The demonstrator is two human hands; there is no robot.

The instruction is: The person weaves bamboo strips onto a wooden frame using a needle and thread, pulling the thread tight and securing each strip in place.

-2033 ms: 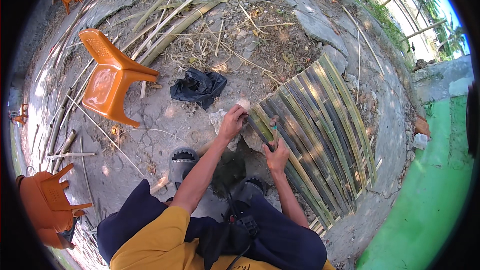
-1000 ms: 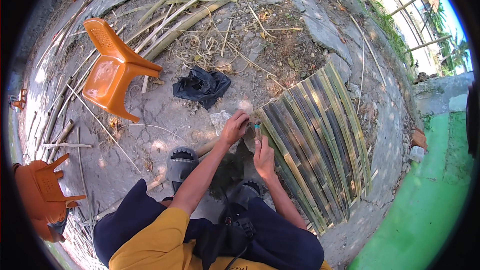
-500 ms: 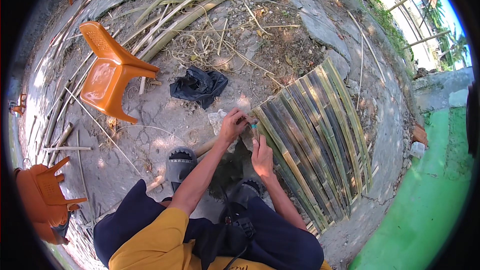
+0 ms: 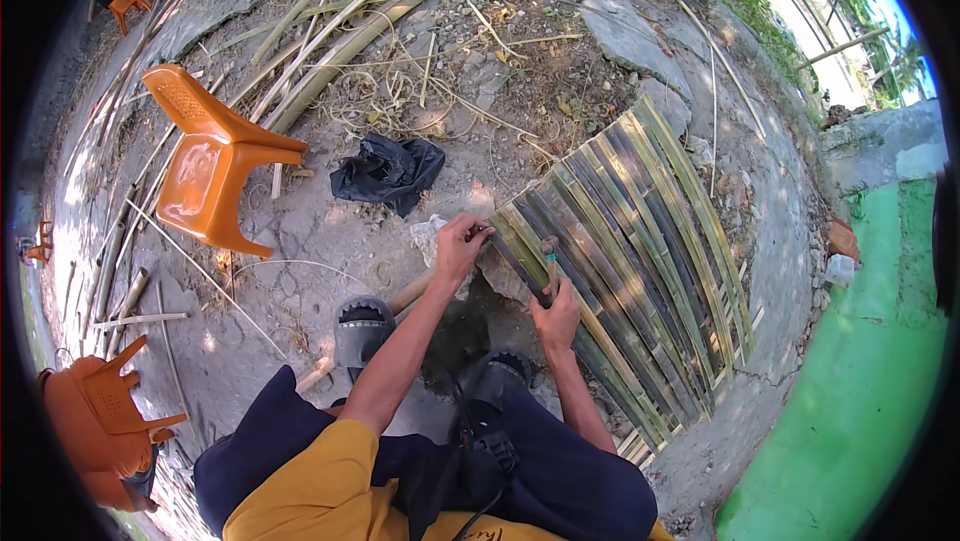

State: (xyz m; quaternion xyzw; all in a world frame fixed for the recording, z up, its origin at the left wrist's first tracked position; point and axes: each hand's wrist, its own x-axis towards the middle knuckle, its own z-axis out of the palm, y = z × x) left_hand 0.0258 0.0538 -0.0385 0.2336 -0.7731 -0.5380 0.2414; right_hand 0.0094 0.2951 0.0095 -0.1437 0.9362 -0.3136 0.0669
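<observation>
A panel of split bamboo slats (image 4: 640, 241) lies fanned out on the ground to my right. At its near left corner my left hand (image 4: 460, 246) is closed in a pinch, fingertips at the end of the outermost slat. Whatever they hold, if anything, is too small to make out. My right hand (image 4: 556, 319) is closed round the handle of a small hammer (image 4: 549, 253), which has a turquoise band below its head. The hammer is over the slats, apart from my left hand. A pale stone (image 4: 428, 239) sits beside my left hand.
A black plastic bag (image 4: 388, 171) lies ahead. An orange plastic chair (image 4: 215, 166) stands at the left, with bamboo poles (image 4: 340, 51) and shavings behind it. A person in orange (image 4: 90, 411) is at the lower left. A green wall (image 4: 850, 411) runs along the right.
The hammer head has moved from beside my left fingertips to the right, over the slats. My right hand has shifted right and slightly nearer. My left hand stays at the panel's corner.
</observation>
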